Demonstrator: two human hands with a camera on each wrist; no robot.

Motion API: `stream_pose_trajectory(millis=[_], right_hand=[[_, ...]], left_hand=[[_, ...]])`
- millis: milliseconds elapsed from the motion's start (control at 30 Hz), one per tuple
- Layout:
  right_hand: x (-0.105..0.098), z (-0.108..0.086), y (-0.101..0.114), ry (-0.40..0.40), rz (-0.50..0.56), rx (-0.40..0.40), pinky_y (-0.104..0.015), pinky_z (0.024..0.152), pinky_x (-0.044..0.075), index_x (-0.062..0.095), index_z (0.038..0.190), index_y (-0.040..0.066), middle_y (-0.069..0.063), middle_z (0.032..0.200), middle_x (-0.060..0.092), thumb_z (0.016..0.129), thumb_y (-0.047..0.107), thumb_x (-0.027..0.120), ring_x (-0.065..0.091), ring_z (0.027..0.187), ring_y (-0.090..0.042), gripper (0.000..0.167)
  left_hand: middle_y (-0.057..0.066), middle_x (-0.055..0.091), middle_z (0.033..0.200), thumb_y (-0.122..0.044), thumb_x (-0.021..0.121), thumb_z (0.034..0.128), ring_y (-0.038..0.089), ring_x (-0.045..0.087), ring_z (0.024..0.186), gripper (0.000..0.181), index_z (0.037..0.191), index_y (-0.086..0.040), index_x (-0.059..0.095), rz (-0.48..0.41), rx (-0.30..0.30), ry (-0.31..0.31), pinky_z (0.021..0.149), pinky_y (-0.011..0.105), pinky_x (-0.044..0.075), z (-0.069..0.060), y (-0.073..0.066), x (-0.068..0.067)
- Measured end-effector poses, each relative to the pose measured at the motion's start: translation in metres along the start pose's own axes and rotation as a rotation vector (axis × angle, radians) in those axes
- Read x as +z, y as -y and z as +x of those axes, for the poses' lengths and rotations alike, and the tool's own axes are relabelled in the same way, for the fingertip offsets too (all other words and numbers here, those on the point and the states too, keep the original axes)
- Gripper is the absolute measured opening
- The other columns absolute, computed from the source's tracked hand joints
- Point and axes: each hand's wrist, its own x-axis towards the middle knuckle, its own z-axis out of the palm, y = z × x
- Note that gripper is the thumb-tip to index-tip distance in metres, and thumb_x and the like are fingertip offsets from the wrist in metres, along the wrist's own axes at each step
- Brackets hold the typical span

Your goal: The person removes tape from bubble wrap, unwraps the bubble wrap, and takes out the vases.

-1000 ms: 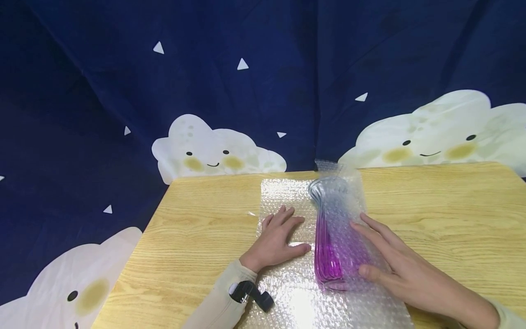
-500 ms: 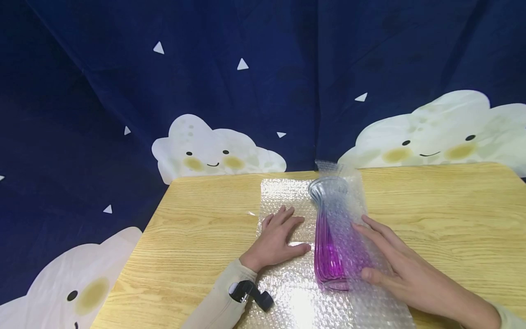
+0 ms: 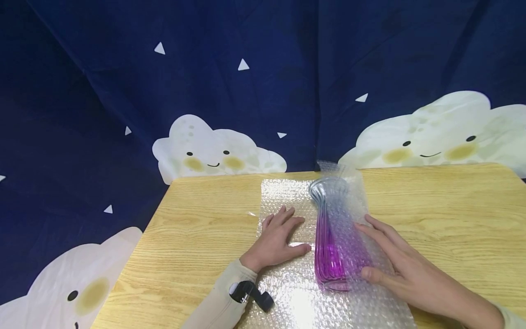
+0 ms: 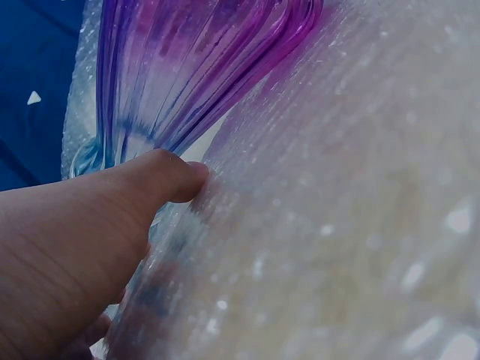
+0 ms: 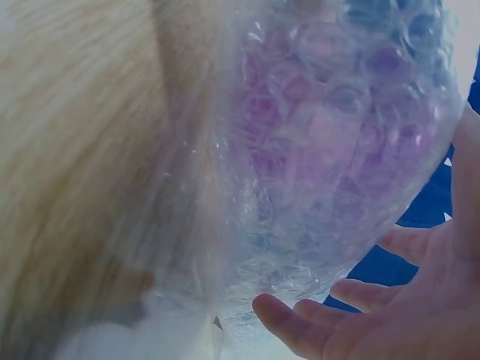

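Observation:
A ribbed glass vase point(image 3: 326, 244), pale blue at its flared mouth and purple-pink at its base, lies on its side on a sheet of bubble wrap point(image 3: 283, 194) in the head view. A flap of that wrap covers the vase's right half. My right hand point(image 3: 404, 265), fingers extended, touches the flap along the vase's right side. Flat on the sheet left of the vase rests my left hand point(image 3: 273, 244), fingers spread. Its thumb point(image 4: 176, 176) is beside the vase's narrow part in the left wrist view. The wrapped side point(image 5: 337, 135) fills much of the right wrist view.
The bubble wrap reaches past the near edge of the head view. Under it is a light wooden table point(image 3: 197, 224). A dark blue curtain point(image 3: 263, 91) with printed clouds hangs behind. A black strap device point(image 3: 250, 294) sits on the left sleeve.
My right hand has shifted very slightly right. The flap's edge has moved a little with it near the base, showing slightly more of the vase. My left hand stays in place.

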Motion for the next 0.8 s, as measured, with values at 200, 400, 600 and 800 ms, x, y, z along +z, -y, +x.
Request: stream_pose_trajectory(millis=[200,400,600,800], right_hand=[[-0.0024,-0.0006,-0.0008,-0.004,-0.011,-0.006,-0.077,0.083,0.051,0.026,0.162,0.042,-0.007,0.173,0.022,0.095,0.038,0.075,0.047,0.141,-0.053,0.083],[-0.0046,-0.0009,-0.0041,-0.017,-0.024,-0.032,-0.073,0.084,0.053,0.031,0.16,0.041,-0.006,0.171,0.025,0.095,0.036,0.074,0.05,0.139,-0.049,0.079],[-0.0067,-0.0004,-0.0072,-0.02,-0.04,-0.036,-0.071,0.084,0.054,0.035,0.158,0.043,-0.005,0.17,0.028,0.096,0.034,0.073,0.049,0.14,-0.046,0.072],[-0.0079,-0.0005,-0.0088,-0.022,-0.051,-0.027,-0.072,0.085,0.053,0.037,0.156,0.044,-0.006,0.168,0.031,0.097,0.035,0.072,0.047,0.141,-0.044,0.069]], left_hand=[[0.011,0.032,0.171,-0.059,0.068,0.0893,0.034,0.021,0.162,0.073,0.151,-0.023,0.051,0.002,-0.001,0.001,0.128,0.063,0.017,0.0005,0.0006,0.0004],[0.012,0.031,0.171,-0.058,0.068,0.0893,0.035,0.02,0.162,0.073,0.151,-0.023,0.051,-0.005,-0.001,0.003,0.128,0.063,0.016,-0.0002,-0.0002,0.0],[0.014,0.033,0.17,-0.058,0.068,0.0893,0.037,0.021,0.162,0.072,0.15,-0.022,0.052,-0.017,0.012,-0.005,0.128,0.065,0.016,-0.0012,-0.001,-0.001],[0.012,0.031,0.171,-0.057,0.068,0.0893,0.035,0.019,0.162,0.073,0.151,-0.022,0.051,-0.024,0.005,0.005,0.129,0.063,0.015,-0.0012,-0.0007,-0.0006]])
